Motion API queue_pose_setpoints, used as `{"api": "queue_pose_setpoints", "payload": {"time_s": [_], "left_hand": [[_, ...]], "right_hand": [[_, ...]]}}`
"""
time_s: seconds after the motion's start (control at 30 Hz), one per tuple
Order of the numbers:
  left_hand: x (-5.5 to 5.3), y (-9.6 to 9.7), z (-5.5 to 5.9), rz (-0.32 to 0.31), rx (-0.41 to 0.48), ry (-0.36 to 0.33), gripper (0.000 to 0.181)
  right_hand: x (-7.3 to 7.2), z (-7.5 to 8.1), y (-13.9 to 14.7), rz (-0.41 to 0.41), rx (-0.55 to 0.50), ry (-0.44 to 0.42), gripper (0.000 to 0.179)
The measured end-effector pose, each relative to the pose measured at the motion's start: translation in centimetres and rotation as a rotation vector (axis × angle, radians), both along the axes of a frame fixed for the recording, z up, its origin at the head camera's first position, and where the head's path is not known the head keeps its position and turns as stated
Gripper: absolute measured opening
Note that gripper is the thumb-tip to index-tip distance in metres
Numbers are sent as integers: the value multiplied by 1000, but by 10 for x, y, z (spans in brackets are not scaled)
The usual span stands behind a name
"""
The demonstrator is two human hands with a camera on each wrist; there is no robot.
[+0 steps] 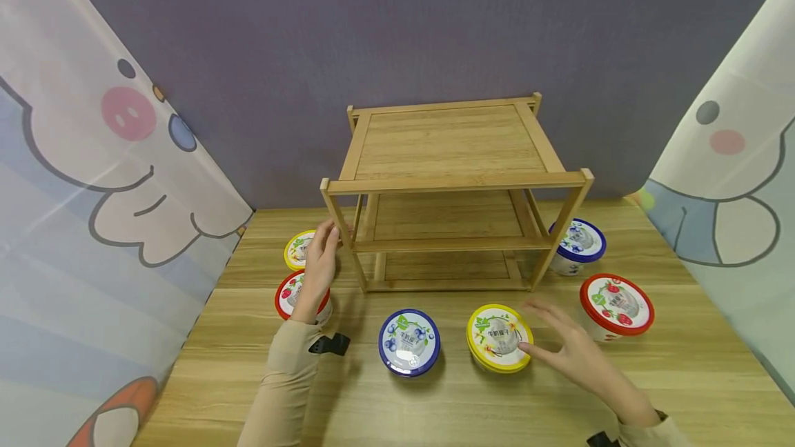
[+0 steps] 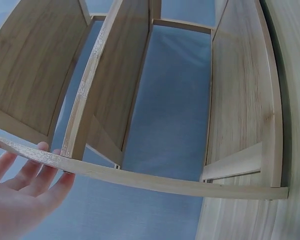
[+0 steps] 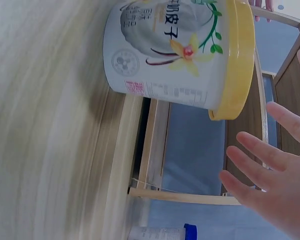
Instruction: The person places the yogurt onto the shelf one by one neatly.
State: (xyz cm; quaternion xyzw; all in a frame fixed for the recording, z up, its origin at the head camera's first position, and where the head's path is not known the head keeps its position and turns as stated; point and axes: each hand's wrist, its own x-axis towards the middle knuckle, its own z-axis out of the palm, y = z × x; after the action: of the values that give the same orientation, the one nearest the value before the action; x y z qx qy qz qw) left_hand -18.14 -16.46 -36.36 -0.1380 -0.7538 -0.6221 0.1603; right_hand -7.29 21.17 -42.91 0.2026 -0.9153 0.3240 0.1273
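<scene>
A three-tier wooden shelf (image 1: pixel 447 143) stands near the back wall. My left hand (image 1: pixel 321 254) is at its left front post (image 2: pixel 155 182); in the left wrist view the fingers (image 2: pixel 37 180) reach behind that post and hold it. A white tub with a yellow lid (image 1: pixel 497 336) stands in front of the shelf. Just right of it is my right hand (image 1: pixel 568 350), fingers spread and holding nothing; the thumb tip overlaps the lid's edge in the head view. The right wrist view shows the fingers (image 3: pixel 250 165) apart from the tub's yellow rim (image 3: pixel 237 60).
A blue-lidded tub (image 1: pixel 408 343) stands left of the front yellow one. Left of the shelf are another yellow-lidded tub (image 1: pixel 298 251) and a red-lidded tub (image 1: pixel 288 295), partly behind my left hand. To the right stand a blue-lidded tub (image 1: pixel 580 240) and a red-lidded tub (image 1: pixel 617 305).
</scene>
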Motion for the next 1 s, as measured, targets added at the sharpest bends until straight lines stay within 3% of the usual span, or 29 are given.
{"api": "queue_pose_setpoints", "payload": {"time_s": [0.17, 0.3, 0.73, 1.0], "left_hand": [[-9, -4, -12, -1, 31, -18, 31], [-12, -5, -16, -2, 34, -17, 31], [-11, -4, -11, -28, 14, -50, 30], [-10, -4, -11, -34, 43, -68, 30]], "right_hand": [[2, -3, -2, 43, -34, -62, 56], [1, -5, -3, 75, -36, -66, 60], [1, -14, -9, 139, 4, -22, 68], [3, -16, -11, 110, 25, -35, 67]]}}
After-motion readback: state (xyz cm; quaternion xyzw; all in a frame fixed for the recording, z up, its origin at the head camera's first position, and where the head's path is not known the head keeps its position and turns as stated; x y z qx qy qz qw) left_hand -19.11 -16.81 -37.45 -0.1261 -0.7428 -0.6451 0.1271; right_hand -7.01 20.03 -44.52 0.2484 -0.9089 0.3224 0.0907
